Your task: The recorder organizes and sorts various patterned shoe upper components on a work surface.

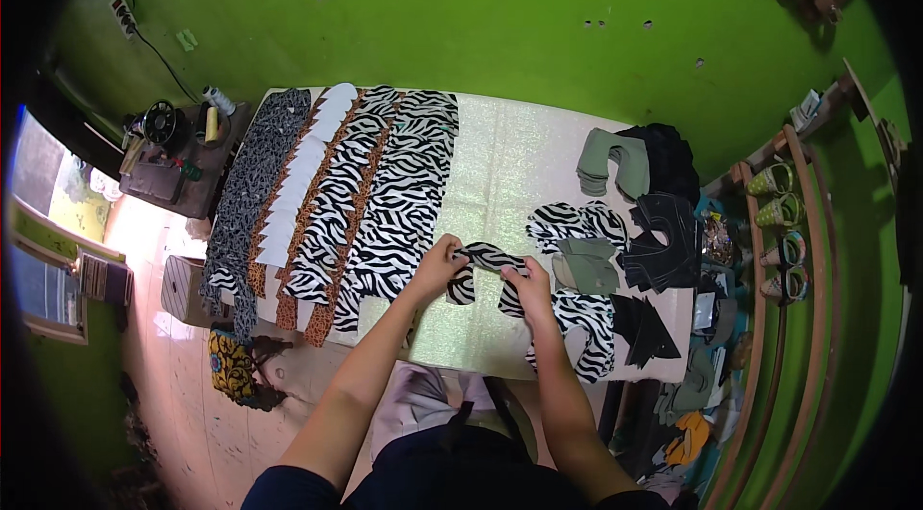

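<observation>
My left hand [439,267] and my right hand [528,285] both grip one curved zebra-print cut piece [484,258] just above the pale table [500,174]. Overlapping rows of zebra-print pieces [394,193] lie to the left of my left hand. More zebra-print pieces [577,327] sit stacked by my right hand. Further zebra pieces [575,222] lie beyond it.
Grey patterned, white and leopard-print pieces [274,193] line the table's left side. Olive pieces [611,162] and black pieces [663,231] lie at the right. A sewing machine [163,125] stands at far left. Shoes sit on a wooden rack [784,222] by the green wall.
</observation>
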Available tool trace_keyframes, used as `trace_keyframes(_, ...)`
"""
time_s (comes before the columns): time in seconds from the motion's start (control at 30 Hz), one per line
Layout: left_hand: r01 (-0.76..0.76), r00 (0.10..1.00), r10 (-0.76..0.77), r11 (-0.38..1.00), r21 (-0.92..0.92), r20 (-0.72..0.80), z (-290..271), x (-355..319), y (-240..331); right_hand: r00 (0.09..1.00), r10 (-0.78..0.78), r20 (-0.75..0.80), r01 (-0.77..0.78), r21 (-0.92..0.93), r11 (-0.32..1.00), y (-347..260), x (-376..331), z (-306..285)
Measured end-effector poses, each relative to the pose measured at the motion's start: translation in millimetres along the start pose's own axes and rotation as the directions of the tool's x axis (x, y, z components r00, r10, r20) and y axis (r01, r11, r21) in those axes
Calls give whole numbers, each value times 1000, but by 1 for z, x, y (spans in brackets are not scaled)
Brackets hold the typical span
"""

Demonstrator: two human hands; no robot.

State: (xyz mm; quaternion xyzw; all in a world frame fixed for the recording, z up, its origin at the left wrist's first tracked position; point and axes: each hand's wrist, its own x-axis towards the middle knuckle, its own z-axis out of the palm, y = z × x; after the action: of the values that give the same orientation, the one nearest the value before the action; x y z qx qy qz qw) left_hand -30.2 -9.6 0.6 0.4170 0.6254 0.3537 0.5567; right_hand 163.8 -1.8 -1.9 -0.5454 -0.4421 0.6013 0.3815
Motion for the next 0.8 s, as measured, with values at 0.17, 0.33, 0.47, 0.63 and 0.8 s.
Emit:
trace_keyframes(0.17, -80, 995, 91, 954, -288, 26, -37, -48, -15, 992, 75, 97, -94, 202, 975, -10, -29, 31)
trace_keyframes(0.33, 71, 997, -72, 918, -389, 10, -91, -114, -51, 971, 224, 82, -238, 306, 922, 23, -84, 92)
trace_keyframes(0.47, 127, 992, -128, 936, -329, 18, -142, -127, -102, 988, 148, -34, -146, 52, 988, 55, -108, 148)
trace_keyframes(0.63, 31, 997, -45, 976, -217, -62, -175, -122, -112, 969, 102, -227, -127, -98, 987, 55, -105, 193)
trace_keyframes(0.8, -72, 994, 75, 997, 38, -81, -183, -95, -110, 967, -73, -243, 7, -260, 965, 59, -80, 198)
